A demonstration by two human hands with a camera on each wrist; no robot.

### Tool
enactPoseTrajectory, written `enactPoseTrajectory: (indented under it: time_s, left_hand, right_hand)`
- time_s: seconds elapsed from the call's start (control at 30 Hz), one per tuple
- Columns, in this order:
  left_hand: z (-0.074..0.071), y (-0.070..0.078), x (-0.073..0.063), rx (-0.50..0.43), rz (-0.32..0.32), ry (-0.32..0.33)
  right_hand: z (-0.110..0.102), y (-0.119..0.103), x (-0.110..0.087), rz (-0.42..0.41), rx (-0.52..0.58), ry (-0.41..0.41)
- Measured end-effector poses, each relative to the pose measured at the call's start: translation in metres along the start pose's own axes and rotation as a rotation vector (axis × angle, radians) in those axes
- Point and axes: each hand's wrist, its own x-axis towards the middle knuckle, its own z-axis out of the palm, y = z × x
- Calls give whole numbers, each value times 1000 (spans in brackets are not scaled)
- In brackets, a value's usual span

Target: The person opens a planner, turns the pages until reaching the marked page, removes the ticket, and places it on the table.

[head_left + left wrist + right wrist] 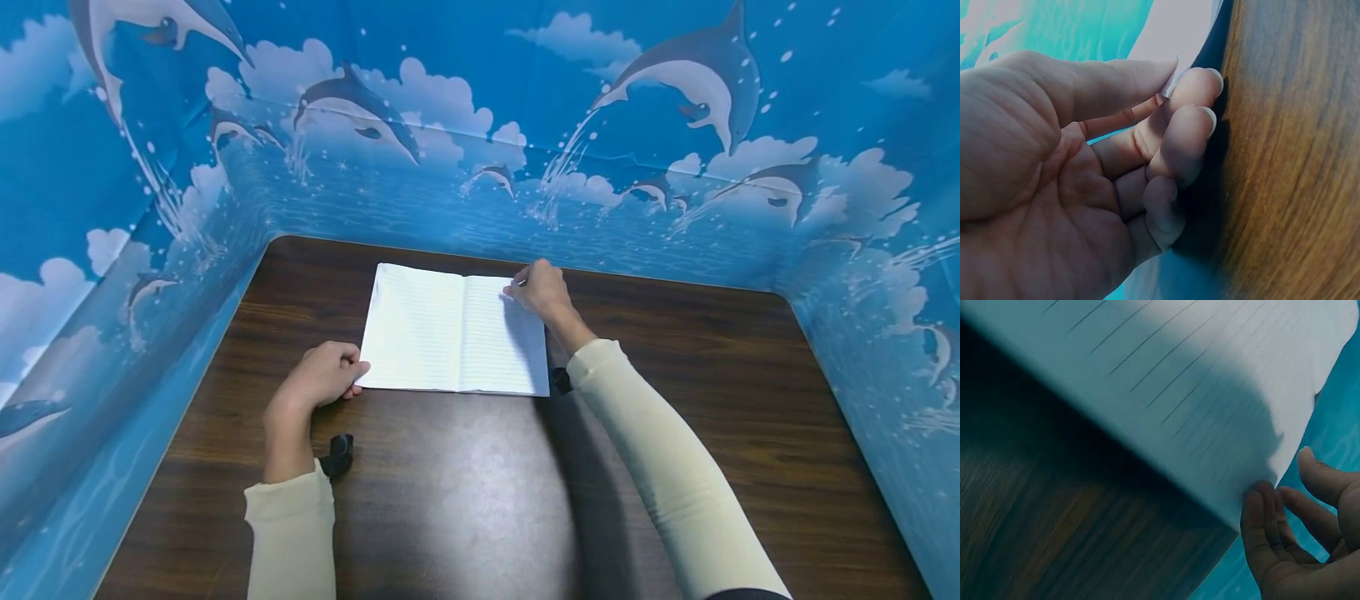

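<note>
An open notebook (416, 333) with lined white pages lies on the table. At its near left corner my left hand (322, 375) pinches the paper (1175, 31) between thumb and index finger, the other fingers loosely bent below. My right hand (542, 290) is at the far right corner of the notebook. Seen from the right wrist, the fingertips (1263, 490) touch the far edge of the lined page (1210, 425) near its corner, and the thumb stands apart from the paper. This hand's shadow falls across the right page.
The dark wood-grain table (450, 483) has a raised-looking back edge against a blue dolphin-print curtain (465, 167), which surrounds it on the left, back and right. Small black devices (341, 455) are worn at both wrists.
</note>
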Motion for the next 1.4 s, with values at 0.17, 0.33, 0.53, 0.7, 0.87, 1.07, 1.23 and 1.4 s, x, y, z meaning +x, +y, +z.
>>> enactPoseTrajectory:
  time_s: [0.17, 0.33, 0.53, 0.7, 0.87, 1.07, 1.23, 1.4]
  left_hand:
    - [-1, 1, 0, -5, 5, -11]
    - [-1, -1, -2, 8, -5, -23]
    - [1, -3, -4, -4, -10, -20]
    - [0, -3, -3, 0, -13, -18]
    - [-1, -2, -2, -1, -8, -16]
    - [-1, -1, -2, 2, 6, -13]
    - [-2, 1, -3, 1, 7, -11]
    - [-1, 2, -2, 5, 3, -13]
  right_hand:
    - [-7, 18, 0, 14, -43, 16]
    - [-4, 33, -1, 20, -59, -10]
    - [2, 46, -3, 0, -75, -11]
    - [3, 51, -4, -20, -107, 0]
    - [4, 52, -5, -24, -106, 0]
    - [4, 54, -9, -62, -134, 15]
    - [7, 59, -11, -143, -193, 39]
    - [8, 63, -12, -193, -269, 85]
